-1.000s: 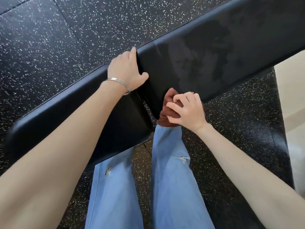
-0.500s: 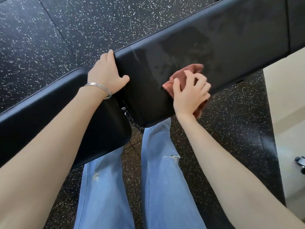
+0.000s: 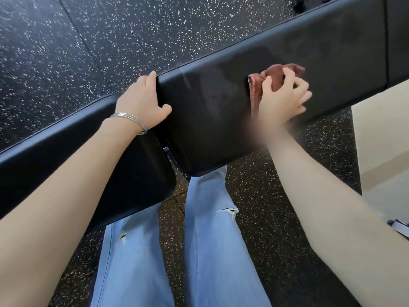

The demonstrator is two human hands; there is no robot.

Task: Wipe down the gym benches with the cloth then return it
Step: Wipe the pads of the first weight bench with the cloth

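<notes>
A black padded gym bench runs across the view in two pads: a long back pad (image 3: pixel 332 54) on the right and a seat pad (image 3: pixel 66 138) on the left. My right hand (image 3: pixel 282 100) grips a bunched reddish-brown cloth (image 3: pixel 274 79) and holds it against the long pad's top, near its front edge. Damp streaks show on the pad left of the cloth. In the gap between the two pads rests my left hand (image 3: pixel 141 103), fingers over the long pad's end and thumb on its surface; it holds nothing loose.
Black rubber floor with white flecks (image 3: pixel 132 29) lies beyond and under the bench. My legs in light blue jeans (image 3: pixel 208 240) stand against the bench's near side. A pale floor strip (image 3: pixel 380 151) is at the right, with a small wheeled object (image 3: pixel 398 227) at its edge.
My right hand has carried the cloth from the pad's near lower edge up onto its top and rightward along it. The left hand has kept its place at the gap.
</notes>
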